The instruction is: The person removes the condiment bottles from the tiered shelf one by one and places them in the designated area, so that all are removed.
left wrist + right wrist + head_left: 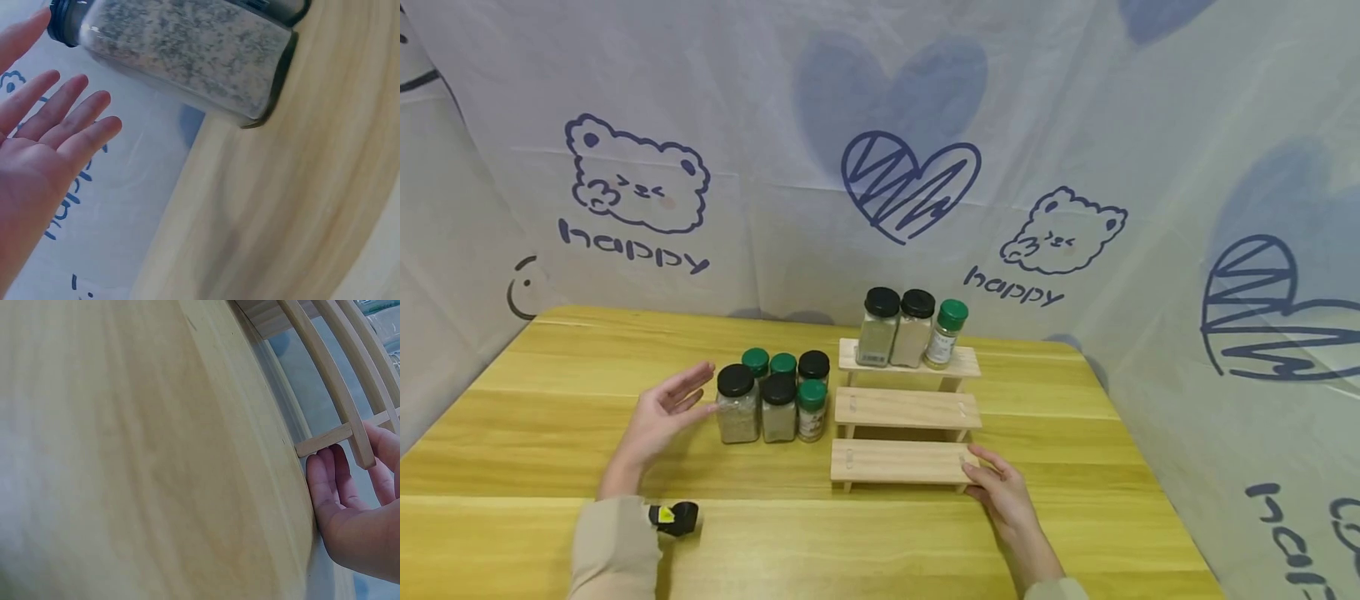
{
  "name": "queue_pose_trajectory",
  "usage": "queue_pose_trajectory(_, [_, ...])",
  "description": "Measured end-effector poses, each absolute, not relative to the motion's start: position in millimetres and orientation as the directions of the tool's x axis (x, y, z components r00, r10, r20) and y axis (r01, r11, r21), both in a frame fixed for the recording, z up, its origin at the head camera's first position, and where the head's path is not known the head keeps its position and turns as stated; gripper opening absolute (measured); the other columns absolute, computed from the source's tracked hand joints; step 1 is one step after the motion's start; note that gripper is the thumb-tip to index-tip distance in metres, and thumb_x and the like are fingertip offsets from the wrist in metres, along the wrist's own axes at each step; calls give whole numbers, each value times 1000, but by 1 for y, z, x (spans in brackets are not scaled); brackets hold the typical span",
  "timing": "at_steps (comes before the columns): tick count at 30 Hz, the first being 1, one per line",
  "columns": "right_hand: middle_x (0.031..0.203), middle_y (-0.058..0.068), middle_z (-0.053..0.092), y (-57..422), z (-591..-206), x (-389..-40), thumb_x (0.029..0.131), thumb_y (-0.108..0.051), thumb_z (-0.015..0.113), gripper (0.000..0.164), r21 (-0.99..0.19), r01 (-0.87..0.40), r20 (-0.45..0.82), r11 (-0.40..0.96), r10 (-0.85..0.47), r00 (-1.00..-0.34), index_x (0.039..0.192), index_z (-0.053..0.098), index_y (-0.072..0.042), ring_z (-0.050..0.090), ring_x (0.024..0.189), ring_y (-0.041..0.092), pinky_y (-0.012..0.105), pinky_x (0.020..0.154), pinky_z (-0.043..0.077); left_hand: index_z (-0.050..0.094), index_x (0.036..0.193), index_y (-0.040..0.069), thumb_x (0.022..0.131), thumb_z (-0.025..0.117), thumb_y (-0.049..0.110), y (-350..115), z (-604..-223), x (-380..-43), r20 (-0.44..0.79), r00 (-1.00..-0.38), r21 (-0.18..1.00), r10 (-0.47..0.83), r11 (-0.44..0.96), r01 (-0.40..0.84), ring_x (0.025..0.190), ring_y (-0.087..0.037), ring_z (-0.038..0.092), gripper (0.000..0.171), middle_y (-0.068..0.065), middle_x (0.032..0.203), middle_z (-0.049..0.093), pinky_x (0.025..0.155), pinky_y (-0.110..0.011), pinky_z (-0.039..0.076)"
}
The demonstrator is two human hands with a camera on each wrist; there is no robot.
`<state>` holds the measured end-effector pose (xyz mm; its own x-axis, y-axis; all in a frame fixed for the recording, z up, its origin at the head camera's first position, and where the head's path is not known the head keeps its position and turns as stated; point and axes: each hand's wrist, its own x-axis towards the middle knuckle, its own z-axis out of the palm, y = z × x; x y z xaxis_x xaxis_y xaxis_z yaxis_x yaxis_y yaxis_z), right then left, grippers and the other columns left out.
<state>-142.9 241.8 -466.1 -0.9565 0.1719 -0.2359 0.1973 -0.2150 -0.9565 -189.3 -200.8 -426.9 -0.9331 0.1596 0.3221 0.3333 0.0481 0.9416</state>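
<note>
My left hand (658, 421), fingers extended, is beside a square clear jar (738, 414) with a black lid and speckled contents. In the left wrist view the thumb tip is at the lid of this jar (187, 53); whether it touches cannot be told. Several jars stand grouped there, with black lids (779, 388) and green lids (812, 394). A three-step wooden rack (906, 408) stands to their right. My right hand (1006, 493) grips the right end of its lowest step, thumb above and fingers curled beneath, as the right wrist view also shows at the rack's end (362, 447).
On the rack's top step stand two black-lidded jars (916, 329) and a green-capped one (945, 335). A black strap-like item with a yellow mark (673, 518) is at the left sleeve. A printed cloth (775, 225) hangs behind the wooden table (760, 533).
</note>
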Motion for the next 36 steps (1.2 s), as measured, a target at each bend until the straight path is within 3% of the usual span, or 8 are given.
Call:
queue_pose_trajectory(7, [77,4,63,242,-463,-143,82,7,58,38,-964,184,-216,-194,157,-964,120,50,8,59,66,14,24,60,51,39,126,-13,85,60,5,-197,-422,-180,299,-945,934,134,165,319,110,-2,46,49,-24,127,43,92,-16,37])
queue_pose_trajectory(14, [76,5,63,241,-464,-143,82,8,57,40,-962,184,-218,-202,162,-962,121,48,11,60,66,15,24,59,51,50,116,-11,83,62,5,-192,-415,-169,375,-926,904,-41,236,356,98,-2,53,39,11,107,56,82,-15,44])
queue_pose_trajectory(17, [77,5,63,241,-464,-143,82,8,57,40,-963,179,-213,-201,165,-963,120,48,11,60,66,15,25,59,51,54,112,-11,83,63,3,-188,-411,-165,406,-908,892,-108,264,367,90,-2,56,34,16,98,57,74,-13,47])
queue_pose_trajectory(26, [77,5,63,242,-464,-142,81,7,58,40,-964,176,-210,-200,163,-964,119,49,11,59,65,14,24,60,51,59,104,-8,80,61,-6,-164,-404,-164,493,-829,868,-265,216,447,79,-4,59,24,2,89,66,61,-12,46])
queue_pose_trajectory(33, [76,5,63,241,-464,-142,80,8,58,38,-959,192,-231,-209,180,-956,118,51,9,59,65,14,24,58,51,60,100,-9,81,63,-1,-141,-399,-163,497,-837,866,-230,182,465,79,-4,59,21,3,89,65,63,-13,47])
queue_pose_trajectory(36, [75,5,63,241,-463,-141,80,7,59,38,-958,191,-231,-212,181,-956,118,51,9,59,65,14,24,58,51,59,104,-9,79,63,-6,-131,-395,-164,497,-843,867,-207,161,472,79,-4,59,26,-5,90,65,62,-14,48])
